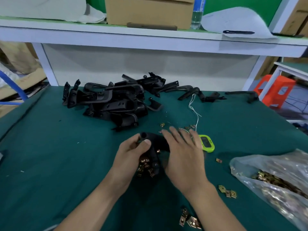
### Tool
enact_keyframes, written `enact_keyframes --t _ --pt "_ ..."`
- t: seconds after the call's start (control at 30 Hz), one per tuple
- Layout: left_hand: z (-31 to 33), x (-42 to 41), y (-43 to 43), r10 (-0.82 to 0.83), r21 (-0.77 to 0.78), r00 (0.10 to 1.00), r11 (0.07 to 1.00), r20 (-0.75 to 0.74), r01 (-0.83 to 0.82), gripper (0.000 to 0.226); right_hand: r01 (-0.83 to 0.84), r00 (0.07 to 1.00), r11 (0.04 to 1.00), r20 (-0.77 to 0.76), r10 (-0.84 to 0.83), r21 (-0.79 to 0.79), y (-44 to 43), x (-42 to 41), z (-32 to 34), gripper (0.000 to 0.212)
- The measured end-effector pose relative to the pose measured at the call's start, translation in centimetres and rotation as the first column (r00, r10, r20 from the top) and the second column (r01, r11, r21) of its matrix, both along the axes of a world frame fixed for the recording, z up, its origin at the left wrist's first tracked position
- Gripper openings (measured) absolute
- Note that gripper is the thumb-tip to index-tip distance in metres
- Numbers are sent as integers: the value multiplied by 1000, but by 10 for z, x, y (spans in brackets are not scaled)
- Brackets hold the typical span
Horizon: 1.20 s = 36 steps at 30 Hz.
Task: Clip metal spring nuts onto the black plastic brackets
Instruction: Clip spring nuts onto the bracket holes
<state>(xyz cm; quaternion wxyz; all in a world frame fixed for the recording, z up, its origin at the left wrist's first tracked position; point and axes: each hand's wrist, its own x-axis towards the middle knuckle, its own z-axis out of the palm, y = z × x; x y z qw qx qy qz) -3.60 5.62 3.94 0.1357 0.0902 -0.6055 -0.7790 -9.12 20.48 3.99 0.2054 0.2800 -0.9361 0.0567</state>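
Thumb and fingers of the left hand (133, 152) curl round the tubular end of a black bracket (155, 141), gripping it just above the mat (50, 147), probably to present its clip points to the other hand. At six o'clock of the bracket, under that palm, a cluster of nuts (145, 166) sits against the bracket's lower leg. Whether they lie on the mat or in the palm I cannot tell, but they are close for feeding.

The right hand (182, 155) is wide, fingers straight and spread, palm down over the bracket's three o'clock end. It holds nothing visible, and blur hides whether it touches the plastic. I judge it is between nuts, steadying the part or reaching for another.

Just beyond its fingertips, at two o'clock, lies a green device (206, 145). A single nut (218, 160) lies at three o'clock. At four o'clock a clear bag (275, 185) holds the stock of nuts, near the picking hand. Loose nuts (227, 191) lie beside the right forearm, with more at six o'clock by the lower edge.

At twelve o'clock, well apart from the hands, a pile (113, 100) of brackets sits at the mat's far edge, leaving working room. A white string (193, 107) trails from its right side toward the hands.
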Motion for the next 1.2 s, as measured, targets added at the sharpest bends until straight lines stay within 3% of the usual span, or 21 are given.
enact_keyframes --t 0.03,0.1,0.17,0.27,0.33,0.4,0.53,0.67,0.8,0.87,0.93,1.0,1.07,1.13,1.2 --pt "0 1 1 -41 -37 999 998 -24 40 20 58 996 998 63 -59 4 -4 0 -2 53" --pt "-2 2 -1 -37 -176 999 984 -33 31 20 204 976 967 108 -189 -154 0 -5 -1 24" --pt "-8 3 -8 86 -403 996 912 -1 -79 18 318 945 914 165 -284 -250 8 -13 -4 21" --pt "-16 3 -18 152 -806 986 591 68 -36 26 345 921 886 292 -257 -311 17 -19 -9 21" --pt "-23 2 -17 71 -891 990 448 121 76 35 352 910 870 344 -232 -345 19 -21 -11 10" --pt "-27 1 -15 15 -914 990 387 139 122 32 382 893 845 384 -235 -373 21 -24 -11 11" --pt "-28 2 -17 32 -926 997 373 77 59 29 403 848 852 487 -210 -335 32 -29 -5 8" --pt "-28 5 -18 86 -937 996 349 26 -5 29 235 754 938 657 -10 -256 42 -27 12 23" --pt "-28 6 -15 117 -932 992 355 -36 -76 27 96 737 994 675 -32 -58 35 -20 16 19" --pt "-26 7 -12 112 -923 991 367 -79 -115 28 76 752 995 659 -19 -59 34 -20 14 15" --pt "-24 9 -9 106 -907 988 396 -108 -142 27 67 740 985 670 59 -160 35 -19 15 12" --pt "-21 11 -5 78 -876 993 469 -88 -115 26 143 655 887 714 247 -439 35 -18 16 8" --pt "-16 15 0 6 -814 999 580 -41 -37 30 276 573 679 684 452 -680 30 -15 17 19" --pt "-11 17 6 -21 -732 1000 681 -15 3 35 392 521 506 638 567 -769 23 -13 13 32" --pt "-9 18 9 15 -675 999 737 -29 -31 37 484 460 402 617 639 -777 17 -10 9 34"
